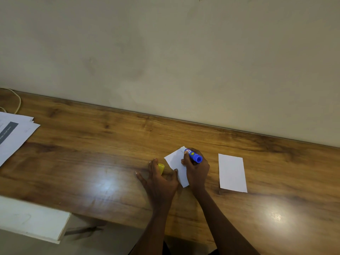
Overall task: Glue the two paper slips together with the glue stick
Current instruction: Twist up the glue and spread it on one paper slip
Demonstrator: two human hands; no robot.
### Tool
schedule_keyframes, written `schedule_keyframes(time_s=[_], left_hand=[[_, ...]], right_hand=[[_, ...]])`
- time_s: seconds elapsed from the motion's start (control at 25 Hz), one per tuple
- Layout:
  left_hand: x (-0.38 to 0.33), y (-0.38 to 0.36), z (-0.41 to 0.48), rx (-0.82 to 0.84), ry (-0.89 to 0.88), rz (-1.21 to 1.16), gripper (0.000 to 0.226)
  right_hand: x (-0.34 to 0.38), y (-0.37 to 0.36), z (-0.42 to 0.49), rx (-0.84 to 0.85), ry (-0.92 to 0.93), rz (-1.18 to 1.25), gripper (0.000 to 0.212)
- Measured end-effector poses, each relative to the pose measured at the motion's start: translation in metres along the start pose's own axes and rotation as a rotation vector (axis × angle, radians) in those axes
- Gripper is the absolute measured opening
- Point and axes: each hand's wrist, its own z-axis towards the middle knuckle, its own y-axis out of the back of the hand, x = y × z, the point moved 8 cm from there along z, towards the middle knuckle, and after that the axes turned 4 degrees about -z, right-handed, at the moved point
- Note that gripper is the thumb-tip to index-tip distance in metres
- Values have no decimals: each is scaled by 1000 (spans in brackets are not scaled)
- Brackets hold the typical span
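Right hand (196,170) clenched around the blue plastic glue stick (193,155), tip pressed toward the far corner of the small white paper slip (176,165). Left hand (160,178) spread flat, fingertips pinning that slip's near edge, with a yellow cap (161,168) partly hidden beneath the fingers. Second white rectangular slip (232,173) lying apart, to the right of the glue stick. Likely trouble: slip creasing or skidding under the stroke if pinned too lightly; glue smearing onto the glossy brown wood-grain desk (92,162). Left of the glue stick, far off, a stack of printed sheets (12,133); behind, a plain beige wall (165,52).
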Motion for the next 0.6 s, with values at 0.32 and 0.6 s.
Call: schedule_keyframes(time_s=[0.32,0.6], left_hand=[[-2,1,0,6,14,-6,70],[-2,1,1,11,7,4,68]], right_hand=[[15,13,-4,38,-36,225,38],[23,23,-43,-30,115,-241,44]])
